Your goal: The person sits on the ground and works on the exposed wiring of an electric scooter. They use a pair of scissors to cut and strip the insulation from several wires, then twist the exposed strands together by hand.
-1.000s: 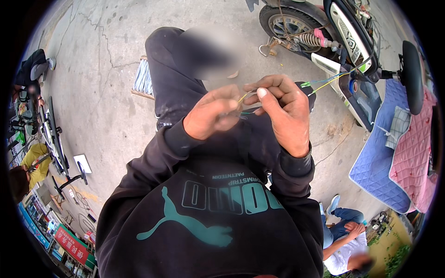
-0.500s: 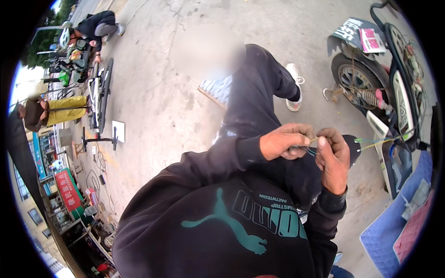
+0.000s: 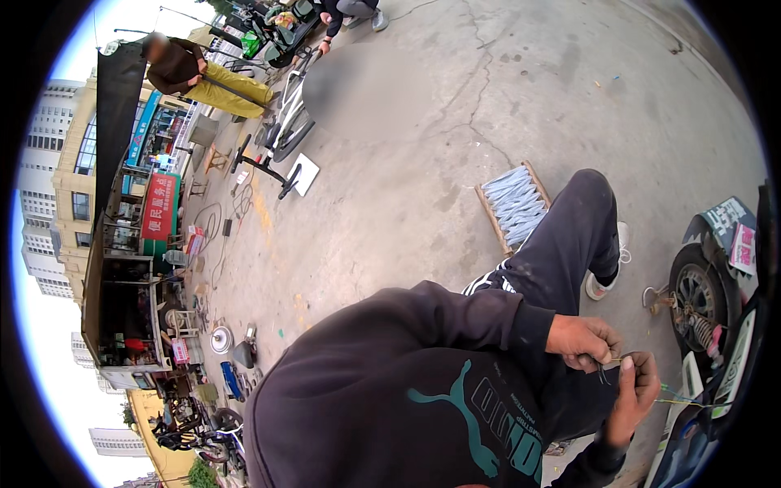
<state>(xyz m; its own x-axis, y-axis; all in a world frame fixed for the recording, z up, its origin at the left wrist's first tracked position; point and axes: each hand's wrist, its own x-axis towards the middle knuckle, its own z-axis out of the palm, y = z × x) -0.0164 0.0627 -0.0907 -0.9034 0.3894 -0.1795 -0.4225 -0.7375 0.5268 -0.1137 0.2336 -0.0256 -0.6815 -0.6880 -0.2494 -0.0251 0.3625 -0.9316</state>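
Close together at the lower right are both of my hands. Fingers and thumb of my left hand pinch thin electrical wires, with dark wire ends hanging below them. My right hand is closed with its thumb against the fingers, gripping the same thin yellow wire that spans the small gap between both hands. Yellow and greenish wires run from beside my right hand to the body of a scooter. The wire ends inside my fingers are hidden.
The scooter's wheel stands at the right. A low stool with a woven blue seat is beyond my knee. A bicycle lies at the upper left, near a person in yellow trousers. Cables lie on the concrete.
The view has swung leftward, so my hands, the scooter and the stool sit farther right in the picture. Both hands still hold the wires close together.
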